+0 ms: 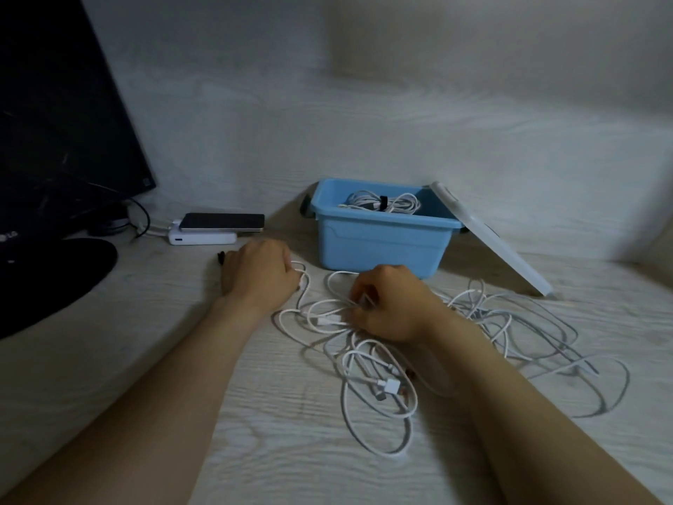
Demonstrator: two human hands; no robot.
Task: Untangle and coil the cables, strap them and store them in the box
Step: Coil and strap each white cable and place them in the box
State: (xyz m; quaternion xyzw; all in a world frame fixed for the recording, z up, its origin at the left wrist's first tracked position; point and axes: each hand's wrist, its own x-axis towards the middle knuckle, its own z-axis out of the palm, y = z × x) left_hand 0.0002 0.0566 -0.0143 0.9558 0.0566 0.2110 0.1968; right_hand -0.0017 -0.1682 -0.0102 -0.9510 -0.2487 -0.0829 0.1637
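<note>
Got my left hand [260,271] curled round one cable end [303,282], right hand [393,304] pinching a strand [340,305] so I can tease it out of the tangle [382,359] lying just in front of the open blue box [382,242].

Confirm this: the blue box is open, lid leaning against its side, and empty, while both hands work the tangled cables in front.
Wrong on one count: the head view shows the blue box holding a strapped coil of white cable. The lid leans against it, and the left hand and right hand work the tangled cables.
</note>
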